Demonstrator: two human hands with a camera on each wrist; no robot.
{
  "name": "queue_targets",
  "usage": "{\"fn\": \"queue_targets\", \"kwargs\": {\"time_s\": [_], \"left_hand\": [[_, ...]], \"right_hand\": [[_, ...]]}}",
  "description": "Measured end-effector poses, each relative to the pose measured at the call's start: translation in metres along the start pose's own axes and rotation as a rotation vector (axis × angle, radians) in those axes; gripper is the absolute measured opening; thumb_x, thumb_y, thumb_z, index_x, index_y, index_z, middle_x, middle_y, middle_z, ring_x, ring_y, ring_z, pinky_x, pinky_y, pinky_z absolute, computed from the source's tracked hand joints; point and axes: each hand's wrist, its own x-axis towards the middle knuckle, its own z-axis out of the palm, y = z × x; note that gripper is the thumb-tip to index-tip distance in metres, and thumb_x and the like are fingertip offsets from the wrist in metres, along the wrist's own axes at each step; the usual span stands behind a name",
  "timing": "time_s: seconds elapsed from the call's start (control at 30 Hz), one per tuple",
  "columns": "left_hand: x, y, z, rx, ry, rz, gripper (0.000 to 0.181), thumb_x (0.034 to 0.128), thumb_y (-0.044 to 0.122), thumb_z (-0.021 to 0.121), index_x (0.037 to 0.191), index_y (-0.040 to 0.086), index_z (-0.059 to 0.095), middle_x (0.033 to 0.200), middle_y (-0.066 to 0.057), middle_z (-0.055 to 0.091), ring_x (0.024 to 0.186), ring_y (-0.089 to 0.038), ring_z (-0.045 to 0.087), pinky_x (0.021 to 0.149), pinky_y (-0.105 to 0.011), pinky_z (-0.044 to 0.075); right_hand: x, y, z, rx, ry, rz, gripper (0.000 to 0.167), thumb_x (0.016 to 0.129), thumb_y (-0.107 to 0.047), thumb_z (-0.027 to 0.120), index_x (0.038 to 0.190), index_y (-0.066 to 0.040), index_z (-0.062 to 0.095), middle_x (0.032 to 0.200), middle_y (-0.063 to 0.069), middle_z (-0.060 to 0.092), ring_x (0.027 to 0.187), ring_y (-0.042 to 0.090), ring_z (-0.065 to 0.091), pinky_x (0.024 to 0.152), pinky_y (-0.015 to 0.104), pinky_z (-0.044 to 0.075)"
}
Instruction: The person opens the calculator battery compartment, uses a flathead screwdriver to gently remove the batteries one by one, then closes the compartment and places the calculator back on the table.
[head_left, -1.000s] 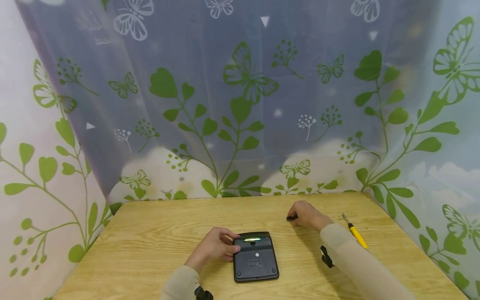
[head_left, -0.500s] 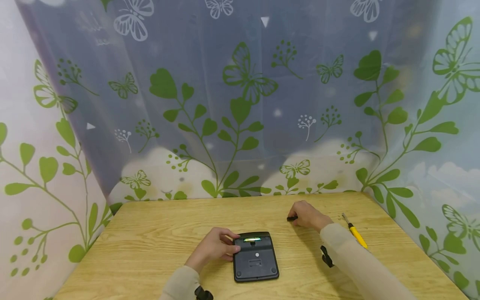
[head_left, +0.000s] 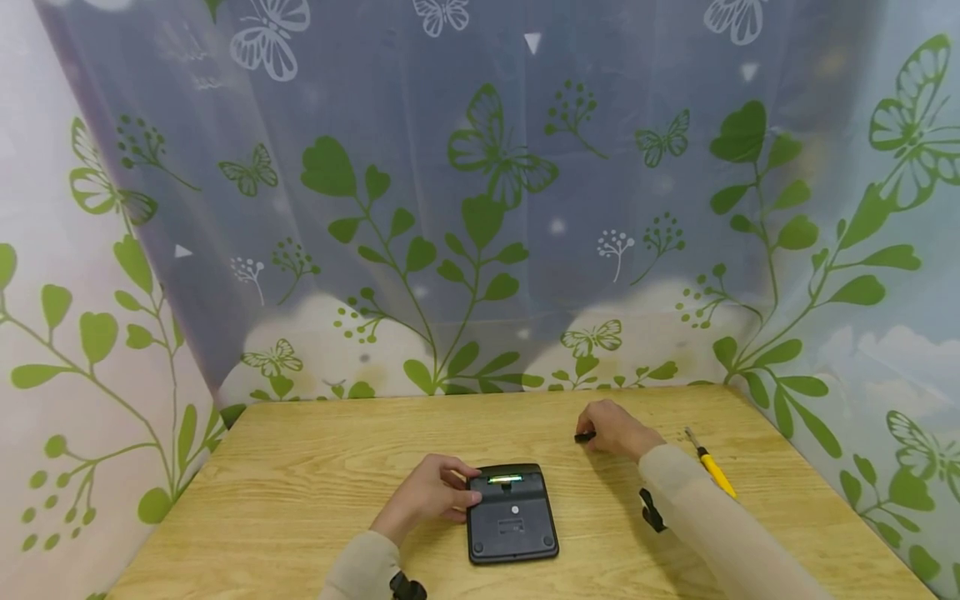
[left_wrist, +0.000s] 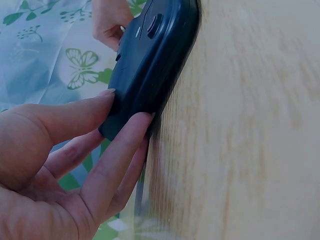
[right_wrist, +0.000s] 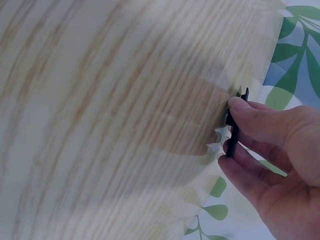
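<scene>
A black calculator (head_left: 513, 529) lies back side up on the table, its battery slot uncovered and a shiny green battery (head_left: 505, 479) inside. My left hand (head_left: 431, 493) grips the calculator's upper left edge. In the left wrist view the thumb is on the back and the fingers (left_wrist: 117, 160) are along the side. Farther back and to the right, my right hand (head_left: 611, 427) pinches a small black battery cover (right_wrist: 234, 125) between thumb and fingers, close to the tabletop. The fingers partly hide the cover.
A screwdriver (head_left: 716, 472) with a yellow and black handle lies right of my right forearm. Small specks, too tiny to make out, are near its tip. The wooden table (head_left: 322, 450) ends at a patterned curtain (head_left: 480, 250) behind and at both sides.
</scene>
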Motion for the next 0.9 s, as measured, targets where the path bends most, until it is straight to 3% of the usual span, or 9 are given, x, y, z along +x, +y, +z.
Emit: {"fn": "queue_targets", "kwargs": {"time_s": [0.3, 0.73, 0.9], "left_hand": [[-0.0003, 0.0004, -0.0001, -0.001, -0.001, 0.003, 0.038, 0.0876, -0.001, 0.079, 0.125, 0.001, 0.071, 0.105, -0.019, 0.066, 0.077, -0.019, 0.072, 0.07, -0.039, 0.068], [0.0009, -0.0018, 0.0004, 0.002, -0.001, 0.005, 0.038, 0.0875, -0.001, 0.08, 0.125, 0.002, 0.072, 0.105, -0.019, 0.066, 0.078, -0.019, 0.072, 0.069, -0.038, 0.068], [0.0011, -0.0013, 0.0005, 0.002, 0.001, 0.01, 0.038, 0.0871, -0.001, 0.08, 0.124, 0.001, 0.072, 0.104, -0.018, 0.066, 0.077, -0.019, 0.072, 0.069, -0.038, 0.068]], "right_hand": [[-0.0003, 0.0002, -0.0025, -0.022, -0.003, -0.018, 0.018, 0.081, -0.001, 0.086, 0.097, -0.006, 0.079, 0.094, 0.008, 0.074, 0.087, 0.024, 0.069, 0.079, 0.039, 0.063], [0.0003, -0.0003, -0.0023, -0.004, -0.019, 0.046, 0.019, 0.082, -0.003, 0.085, 0.099, -0.006, 0.081, 0.099, 0.008, 0.076, 0.091, 0.024, 0.07, 0.082, 0.041, 0.064], [0.0004, 0.0008, -0.0037, -0.016, -0.011, 0.026, 0.018, 0.081, -0.003, 0.086, 0.097, -0.007, 0.08, 0.096, 0.008, 0.075, 0.088, 0.024, 0.069, 0.08, 0.041, 0.063]]}}
